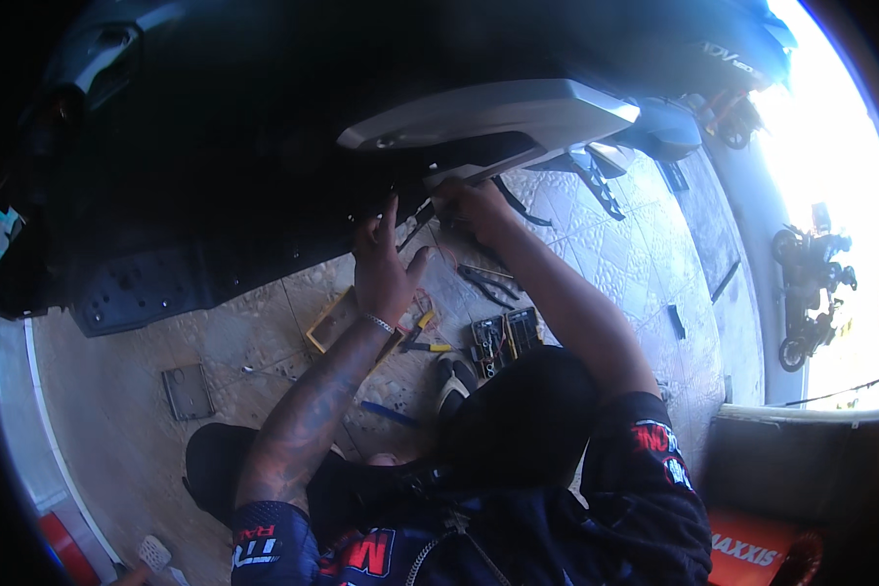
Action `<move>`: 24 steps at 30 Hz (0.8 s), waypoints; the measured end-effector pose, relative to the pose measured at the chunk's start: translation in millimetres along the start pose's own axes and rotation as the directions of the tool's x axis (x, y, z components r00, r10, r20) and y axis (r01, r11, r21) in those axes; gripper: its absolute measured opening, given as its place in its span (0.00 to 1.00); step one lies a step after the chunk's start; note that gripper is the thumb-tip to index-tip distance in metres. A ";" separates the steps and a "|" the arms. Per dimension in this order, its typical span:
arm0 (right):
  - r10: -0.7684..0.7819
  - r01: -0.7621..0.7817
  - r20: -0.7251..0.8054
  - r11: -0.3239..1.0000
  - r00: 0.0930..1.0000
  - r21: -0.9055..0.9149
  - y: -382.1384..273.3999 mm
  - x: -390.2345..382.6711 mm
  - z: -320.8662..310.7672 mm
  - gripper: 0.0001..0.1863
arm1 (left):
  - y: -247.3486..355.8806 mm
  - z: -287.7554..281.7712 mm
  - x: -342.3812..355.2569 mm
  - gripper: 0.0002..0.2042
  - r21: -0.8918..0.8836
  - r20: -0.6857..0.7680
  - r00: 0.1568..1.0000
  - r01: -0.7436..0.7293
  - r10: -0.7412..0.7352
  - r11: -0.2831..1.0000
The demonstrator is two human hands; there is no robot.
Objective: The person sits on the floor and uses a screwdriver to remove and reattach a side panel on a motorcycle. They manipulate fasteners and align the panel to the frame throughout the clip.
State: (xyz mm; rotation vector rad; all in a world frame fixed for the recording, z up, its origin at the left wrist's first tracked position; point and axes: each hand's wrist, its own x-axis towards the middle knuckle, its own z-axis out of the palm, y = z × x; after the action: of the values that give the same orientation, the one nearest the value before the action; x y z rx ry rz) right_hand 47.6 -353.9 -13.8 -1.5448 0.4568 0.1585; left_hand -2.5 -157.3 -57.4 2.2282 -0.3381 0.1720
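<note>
A large dark scooter body (225, 166) fills the upper part of the view, with a silver side panel (479, 115) along its right part. My left hand (383, 269) is raised against the scooter's shadowed lower edge. Its index finger points up and its thumb stands apart; nothing shows in it. Just right of it, my right hand (471, 205) has its fingers curled at the underside below the silver panel. Whatever they grip is hidden in the dark. Thin wires and a dark strip hang close to both hands.
On the tiled floor lie black-handled pliers (486, 285), an open case of small tools (505, 340), a yellow-edged tray (332, 320), a yellow-handled tool (428, 346) and a dark square piece (188, 391). A motorcycle (813, 283) stands outside at far right.
</note>
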 end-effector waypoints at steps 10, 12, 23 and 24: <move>0.101 -0.108 -0.073 0.988 0.992 -0.106 7.1 19.6 -3.5 0.18 | -17.4 22.5 8.6 0.46 0.099 -0.038 0.989 -0.141 0.145 0.985; 0.104 -0.113 -0.089 0.987 0.991 -0.110 13.4 22.7 -6.3 0.17 | -23.8 26.6 8.7 0.44 0.043 -0.062 0.977 -0.203 0.206 0.978; -0.010 -0.013 -0.187 0.993 0.982 -0.120 2.8 24.5 -19.0 0.44 | -15.7 25.7 26.8 0.34 0.242 -0.029 0.979 -0.189 0.202 0.952; -0.014 -0.006 -0.157 0.991 0.988 -0.131 0.7 20.5 -20.5 0.45 | -14.3 24.9 25.4 0.33 0.254 -0.037 0.975 -0.202 0.218 0.946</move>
State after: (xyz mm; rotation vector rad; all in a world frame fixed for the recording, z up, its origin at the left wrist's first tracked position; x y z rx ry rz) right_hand 62.1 -377.9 -21.5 -1.6941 0.5772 0.0645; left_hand 26.2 -172.8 -77.6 2.4240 -0.5451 0.4202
